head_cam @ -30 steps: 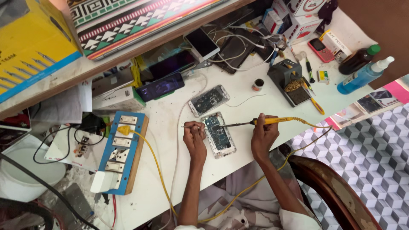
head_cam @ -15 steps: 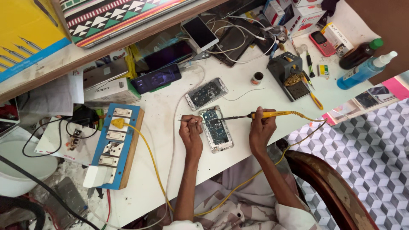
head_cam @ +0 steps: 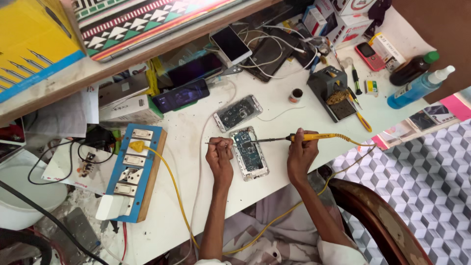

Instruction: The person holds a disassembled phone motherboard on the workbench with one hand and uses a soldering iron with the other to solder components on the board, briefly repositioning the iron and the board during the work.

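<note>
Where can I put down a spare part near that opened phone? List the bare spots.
Bare white table lies between the opened phone and the near edge, and between the blue switch board and the left hand. Crowded: the far side around the iron stand and tangled cables.

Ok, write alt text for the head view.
A person's right hand holds a yellow-handled soldering iron to an opened phone on a white workbench, while the left hand holds a thin wire beside it.

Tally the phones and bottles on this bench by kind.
Opened phones, boards showing: 2, one under the soldering iron, one above it
Intact phones: 4, white, red keypad, two dark-screened
Bottles: 2, blue, brown
Total: 8
</note>
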Tool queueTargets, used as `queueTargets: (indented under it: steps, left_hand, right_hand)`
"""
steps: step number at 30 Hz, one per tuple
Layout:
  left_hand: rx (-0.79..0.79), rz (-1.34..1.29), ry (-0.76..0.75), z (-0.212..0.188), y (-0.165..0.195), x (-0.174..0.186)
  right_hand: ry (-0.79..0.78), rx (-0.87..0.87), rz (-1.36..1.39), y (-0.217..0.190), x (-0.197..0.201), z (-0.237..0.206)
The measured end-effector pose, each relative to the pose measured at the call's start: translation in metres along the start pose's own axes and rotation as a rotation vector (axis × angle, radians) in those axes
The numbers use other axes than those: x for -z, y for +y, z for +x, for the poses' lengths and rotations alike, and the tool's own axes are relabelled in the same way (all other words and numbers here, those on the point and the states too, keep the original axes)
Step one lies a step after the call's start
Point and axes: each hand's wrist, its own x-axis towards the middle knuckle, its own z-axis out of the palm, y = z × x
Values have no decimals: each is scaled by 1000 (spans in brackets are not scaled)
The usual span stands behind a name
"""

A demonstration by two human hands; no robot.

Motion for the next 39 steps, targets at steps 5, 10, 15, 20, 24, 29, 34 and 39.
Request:
queueTargets:
  steps: [5, 10, 15, 20, 24, 29, 34, 39]
  left_hand:
    - [2, 14, 15, 1, 2, -2]
    - [-42, 42, 31, -1, 1, -5]
    - [-19, 27, 45, -2, 1, -6]
    - [42, 17, 68, -3, 0, -4]
    - [23, -8, 54, -3, -3, -5]
    - [37, 13, 48, -4, -1, -5]
    - [15, 45, 52, -2, 2, -5]
    - [35, -39, 77, -2, -1, -7]
  right_hand:
    - [-7, 19, -43, -5, -1, -1]
    - [14, 53, -103, -2, 1, -1]
    - [51, 79, -133, -1, 2, -1]
    - [15, -6, -14, -4, 1, -1]
    - [5, -14, 20, -8, 1, -1]
    - [1, -19, -54, -10, 1, 1]
    - [-8, 42, -90, -7, 2, 1]
    - [-13, 46, -61, -4, 5, -1]
